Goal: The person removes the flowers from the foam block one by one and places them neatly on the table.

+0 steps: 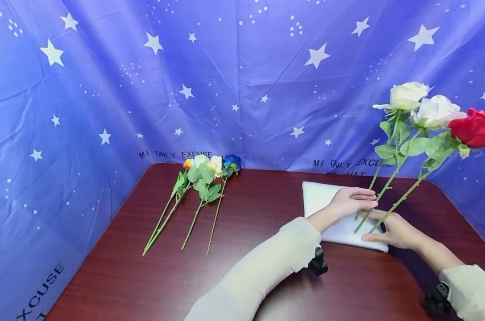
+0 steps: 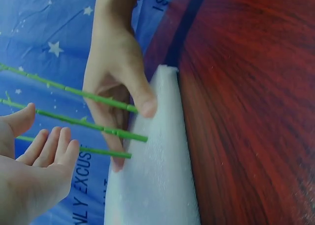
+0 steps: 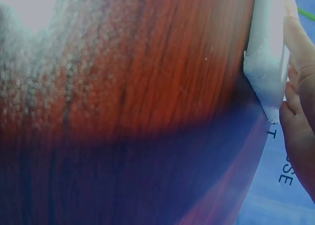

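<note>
Three artificial roses rise from a white foam block (image 1: 313,198) on the right of the table: a cream rose (image 1: 408,96), a white rose (image 1: 437,111) and a red rose (image 1: 477,129). Their green stems lean to the right, lower ends at the foam's top. Beside the stems, above the foam, is my left hand (image 1: 348,199), fingers extended and loosely bent in the left wrist view, gripping nothing visible. My right hand (image 2: 115,77) rests on the foam, thumb and fingers spread around the stems. Whether it touches a stem is hard to tell.
Several more roses lie on the left of the dark red wooden table (image 1: 258,214), among them a cream rose (image 1: 216,165) and a blue rose (image 1: 232,162). A blue star-patterned curtain (image 1: 242,80) hangs behind the table and along its sides.
</note>
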